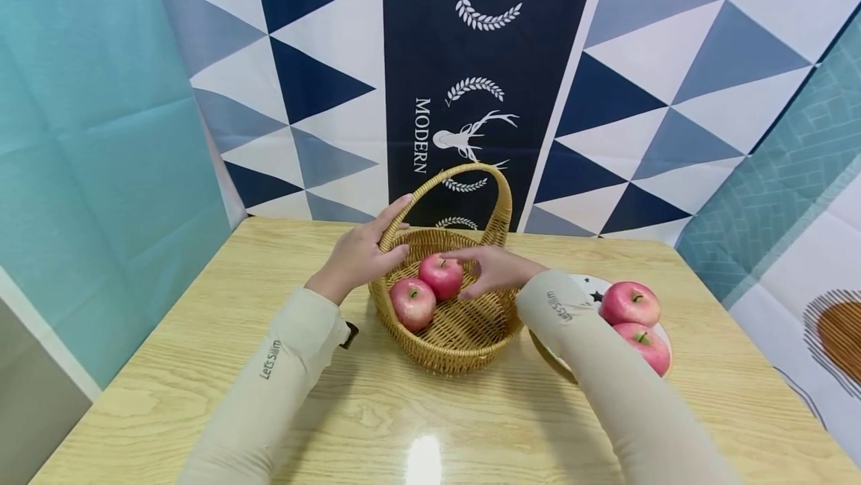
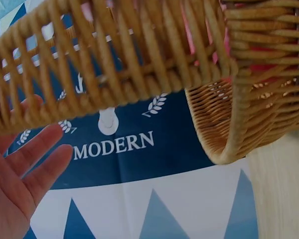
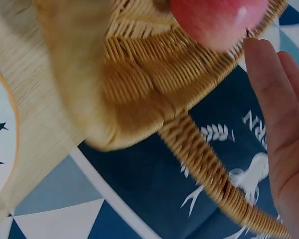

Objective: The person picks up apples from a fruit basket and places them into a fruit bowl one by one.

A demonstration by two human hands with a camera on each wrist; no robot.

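A wicker basket (image 1: 457, 354) with a tall arched handle (image 1: 501, 205) stands on the table and holds two red apples, a front one (image 1: 413, 304) and a back one (image 1: 441, 276). My left hand (image 1: 359, 253) is at the left side of the handle, thumb in front and the other fingers behind. In the left wrist view those fingers (image 2: 42, 149) are spread and fairly straight beside the wicker. Over the basket, my right hand (image 1: 494, 270) reaches in from the right, its straight fingertips close to the back apple and its thumb held apart. In the right wrist view nothing lies in its palm.
To the basket's right, a white plate with black stars (image 1: 662, 332) bears two more red apples, one behind (image 1: 630, 304) and one in front (image 1: 644, 347). My right sleeve (image 1: 605, 373) covers part of the plate. Patterned cloth (image 1: 329, 96) hangs behind the wooden table (image 1: 222, 306).
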